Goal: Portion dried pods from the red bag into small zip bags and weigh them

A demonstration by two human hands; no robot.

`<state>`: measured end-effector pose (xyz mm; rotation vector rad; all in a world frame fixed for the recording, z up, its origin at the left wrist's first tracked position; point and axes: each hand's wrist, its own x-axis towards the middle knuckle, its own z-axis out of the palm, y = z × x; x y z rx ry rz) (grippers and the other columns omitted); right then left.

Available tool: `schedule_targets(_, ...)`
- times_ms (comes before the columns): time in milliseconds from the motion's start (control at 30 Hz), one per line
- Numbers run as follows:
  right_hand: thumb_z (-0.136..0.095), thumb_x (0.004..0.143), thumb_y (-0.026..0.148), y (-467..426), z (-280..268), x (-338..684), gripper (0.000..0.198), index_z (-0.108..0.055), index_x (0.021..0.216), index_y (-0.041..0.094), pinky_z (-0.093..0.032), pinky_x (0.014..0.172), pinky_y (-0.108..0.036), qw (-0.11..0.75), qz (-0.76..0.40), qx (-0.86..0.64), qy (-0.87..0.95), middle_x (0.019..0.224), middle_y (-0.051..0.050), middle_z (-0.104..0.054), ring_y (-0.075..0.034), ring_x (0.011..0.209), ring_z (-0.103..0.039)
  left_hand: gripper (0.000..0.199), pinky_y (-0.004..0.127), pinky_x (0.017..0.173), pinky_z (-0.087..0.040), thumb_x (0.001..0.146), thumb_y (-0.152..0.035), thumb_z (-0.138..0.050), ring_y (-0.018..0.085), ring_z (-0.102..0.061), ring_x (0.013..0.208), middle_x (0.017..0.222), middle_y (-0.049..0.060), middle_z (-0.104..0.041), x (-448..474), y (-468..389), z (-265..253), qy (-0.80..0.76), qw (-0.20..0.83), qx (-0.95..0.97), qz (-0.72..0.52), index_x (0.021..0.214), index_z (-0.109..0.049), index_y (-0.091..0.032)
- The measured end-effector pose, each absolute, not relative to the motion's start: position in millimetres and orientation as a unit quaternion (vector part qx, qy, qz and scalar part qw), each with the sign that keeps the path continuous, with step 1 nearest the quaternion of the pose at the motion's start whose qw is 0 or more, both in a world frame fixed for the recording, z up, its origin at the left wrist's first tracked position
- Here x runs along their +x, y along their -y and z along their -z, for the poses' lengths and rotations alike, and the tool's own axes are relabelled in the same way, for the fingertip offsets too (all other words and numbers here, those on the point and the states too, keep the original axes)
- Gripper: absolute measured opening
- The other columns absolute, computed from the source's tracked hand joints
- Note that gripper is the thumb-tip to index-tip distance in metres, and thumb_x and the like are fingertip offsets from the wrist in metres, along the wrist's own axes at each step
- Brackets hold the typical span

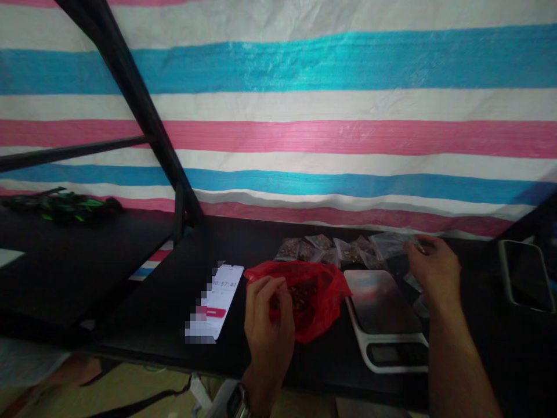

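Reaching our left hand into crumpled red plastic bag, fingers curled at rim; our right hand pinches small clear plastic pouch beside flat silver scale.

Phone screen partly pixelated; scale display too dark to read; tablet cut by right edge; small bags' contents unclear.

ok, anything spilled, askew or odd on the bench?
Nothing stands out. Left hand is in the open red bag, right hand holds a clear pouch, scale sits flat; no spill visible.
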<state>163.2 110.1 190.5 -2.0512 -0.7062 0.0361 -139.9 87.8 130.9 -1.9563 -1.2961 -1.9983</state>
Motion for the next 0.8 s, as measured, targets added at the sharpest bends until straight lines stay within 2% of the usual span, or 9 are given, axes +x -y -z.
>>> schedule_targets(167, -0.063, 0.083, 0.030, -90.3, -180.1, 198.4, 0.048, -0.073, 0.129, 0.019, -0.057, 0.091, -0.057, 0.314, -0.011, -0.913, 0.261, 0.116, -0.022, -0.078, -0.044, 0.112, -0.073, 0.015, 0.025, 0.079, -0.054, 0.100, -0.006, -0.062, 0.013, -0.066, 0.092, 0.101, 0.003, -0.064, -138.6, -90.0, -132.0, 0.427, 0.040, -0.627, 0.650, 0.108, -0.065, -0.019)
schedule_targets(267, -0.064, 0.085, 0.031, -74.5, -172.9, 207.6, 0.054, -0.071, 0.135, 0.015, -0.052, 0.099, -0.064, 0.276, -0.015, -0.930, 0.243, 0.122, -0.027, -0.076, -0.050, 0.120, -0.070, 0.016, 0.025, 0.077, -0.054, 0.098, -0.005, -0.063, 0.013, -0.065, 0.091, 0.100, 0.002, -0.064, -135.1, -90.4, -133.4, 0.428, 0.038, -0.624, 0.652, 0.106, -0.064, -0.019)
schedule_targets(367, -0.065, 0.087, 0.037, -67.7, -171.6, 210.9, 0.062, -0.067, 0.143, 0.010, -0.044, 0.105, -0.071, 0.248, 0.014, -0.940, 0.235, 0.134, -0.034, -0.068, -0.055, 0.132, -0.060, 0.016, 0.025, 0.075, -0.054, 0.098, -0.005, -0.064, 0.014, -0.065, 0.091, 0.099, 0.002, -0.064, -131.5, -89.8, -134.3, 0.425, 0.038, -0.620, 0.658, 0.106, -0.064, -0.019)
schedule_targets(433, -0.062, 0.090, 0.037, -71.0, -174.4, 208.8, 0.060, -0.066, 0.145, 0.013, -0.042, 0.108, -0.071, 0.249, 0.041, -0.937, 0.243, 0.141, -0.032, -0.065, -0.054, 0.137, -0.056, 0.017, 0.026, 0.074, -0.054, 0.098, -0.005, -0.064, 0.015, -0.065, 0.090, 0.099, 0.003, -0.064, -130.1, -89.0, -133.9, 0.424, 0.039, -0.618, 0.660, 0.106, -0.064, -0.019)
schedule_targets(500, -0.060, 0.090, 0.035, -80.3, -177.0, 202.0, 0.050, -0.071, 0.137, 0.021, -0.045, 0.108, -0.064, 0.268, 0.027, -0.916, 0.296, 0.134, -0.022, -0.072, -0.045, 0.130, -0.064, 0.018, 0.027, 0.073, -0.055, 0.097, -0.005, -0.064, 0.015, -0.065, 0.089, 0.099, 0.003, -0.064, -130.0, -87.9, -132.9, 0.420, 0.041, -0.620, 0.662, 0.107, -0.063, -0.020)
schedule_targets(567, -0.066, 0.088, 0.038, -93.0, -176.5, 190.8, 0.037, -0.079, 0.120, 0.026, -0.049, 0.103, -0.058, 0.280, -0.014, -0.876, 0.392, 0.115, -0.013, -0.080, -0.038, 0.116, -0.072, 0.019, 0.028, 0.074, -0.056, 0.097, -0.004, -0.064, 0.016, -0.065, 0.090, 0.098, 0.003, -0.064, -131.2, -86.6, -131.8, 0.417, 0.042, -0.624, 0.659, 0.108, -0.063, -0.020)
schedule_targets(667, -0.076, 0.080, 0.042, -111.9, -169.1, 168.8, 0.023, -0.083, 0.097, 0.027, -0.048, 0.100, -0.061, 0.273, -0.035, -0.833, 0.480, 0.096, -0.010, -0.082, -0.039, 0.106, -0.072, 0.019, 0.028, 0.075, -0.056, 0.097, -0.004, -0.064, 0.016, -0.065, 0.091, 0.098, 0.003, -0.064, -133.8, -84.4, -131.0, 0.422, 0.050, -0.625, 0.654, 0.107, -0.063, -0.020)
schedule_targets(800, -0.076, 0.081, 0.046, -127.8, -158.1, 141.2, 0.026, -0.082, 0.096, 0.025, -0.044, 0.101, -0.060, 0.294, -0.042, -0.817, 0.494, 0.093, -0.010, -0.083, -0.039, 0.106, -0.072, 0.020, 0.026, 0.075, -0.055, 0.097, -0.004, -0.063, 0.015, -0.065, 0.091, 0.099, 0.003, -0.064, -132.8, -81.8, -131.6, 0.423, 0.047, -0.621, 0.658, 0.108, -0.063, -0.020)
